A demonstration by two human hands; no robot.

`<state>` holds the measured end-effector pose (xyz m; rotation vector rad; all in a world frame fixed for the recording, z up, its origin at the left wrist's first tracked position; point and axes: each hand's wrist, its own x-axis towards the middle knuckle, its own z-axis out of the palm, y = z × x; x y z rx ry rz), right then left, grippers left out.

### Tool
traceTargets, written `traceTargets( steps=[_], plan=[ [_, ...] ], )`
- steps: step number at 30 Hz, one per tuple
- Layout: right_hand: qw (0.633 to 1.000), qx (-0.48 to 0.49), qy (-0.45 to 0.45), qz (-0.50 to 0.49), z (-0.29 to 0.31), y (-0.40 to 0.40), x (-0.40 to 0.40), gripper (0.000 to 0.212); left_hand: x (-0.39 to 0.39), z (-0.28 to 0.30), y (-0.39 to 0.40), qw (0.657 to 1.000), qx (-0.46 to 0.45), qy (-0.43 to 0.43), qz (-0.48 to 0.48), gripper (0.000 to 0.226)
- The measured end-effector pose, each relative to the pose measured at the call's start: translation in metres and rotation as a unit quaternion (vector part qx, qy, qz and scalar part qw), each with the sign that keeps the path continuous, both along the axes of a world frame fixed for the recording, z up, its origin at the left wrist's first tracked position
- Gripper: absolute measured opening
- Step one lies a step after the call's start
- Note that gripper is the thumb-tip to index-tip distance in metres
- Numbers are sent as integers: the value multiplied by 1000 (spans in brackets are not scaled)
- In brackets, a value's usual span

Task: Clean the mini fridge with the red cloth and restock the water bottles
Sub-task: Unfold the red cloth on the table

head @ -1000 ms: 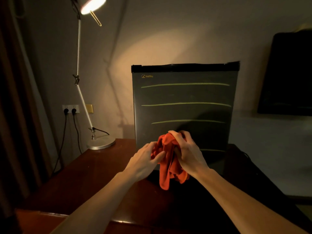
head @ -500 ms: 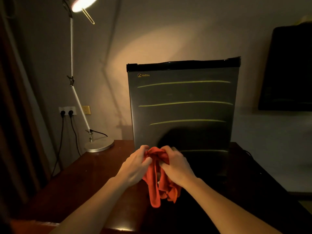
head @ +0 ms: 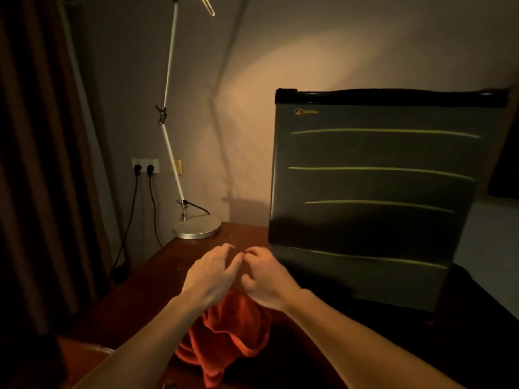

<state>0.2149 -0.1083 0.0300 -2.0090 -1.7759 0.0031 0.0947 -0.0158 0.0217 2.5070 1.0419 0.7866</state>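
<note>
Both hands meet over the table [head: 146, 279], just left of the fridge [head: 373, 192], whose door is closed. The left hand [head: 209, 276] and right hand [head: 265, 279] curl their fingers on the cloth [head: 230, 332], which hangs bunched beneath them.

red cloth [head: 233, 327]: its upper part is hidden under both hands; the bottom fold runs off the near picture edge.
left hand [head: 210, 279]: whether its grip is on the cloth cannot be told; fingertips are blurred.
right hand [head: 266, 279]: blurred; its curled fingers hide what the grip closes on.
mini fridge [head: 373, 192]: right side is cut by the picture edge; the logo is too small to read; the closed door hides the inside.
lamp [head: 171, 108]: head is cut off at the top edge.
desk [head: 157, 276]: near right part is lost in darkness.
</note>
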Motion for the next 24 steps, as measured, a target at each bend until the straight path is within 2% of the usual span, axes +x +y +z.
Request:
traceTargets(
  steps=[2, 3, 5, 8, 13, 15, 19, 24],
  plan=[
    [975, -2, -223, 10, 11, 11, 17, 45, 4, -4, 6, 1000, 4, -1, -6, 35],
    [954, -19, -301, 9, 18, 17, 24, 43, 6, -5, 9, 1000, 7, 0, -11, 34],
    [911, -61, -408, -11, 30, 27, 37, 38, 12, -7, 15, 1000, 12, 5, -19, 34],
    [845, -117, -522, -33, 40, 33, 45, 36, 22, -7, 25, 999, 24, 17, -31, 36],
    [770, -196, -604, -64, 36, 45, 42, 47, 40, -10, 34, 997, 41, 34, -51, 41],
    [754, -220, -614, -79, 35, 49, 42, 51, 44, -12, 34, 997, 50, 32, -57, 40],
    [756, -220, -610, -88, 33, 56, 43, 41, 45, -18, 35, 996, 50, 31, -67, 39],
    [758, -215, -608, -94, 31, 58, 35, 43, 36, -22, 33, 996, 45, 27, -70, 35]
  ],
)
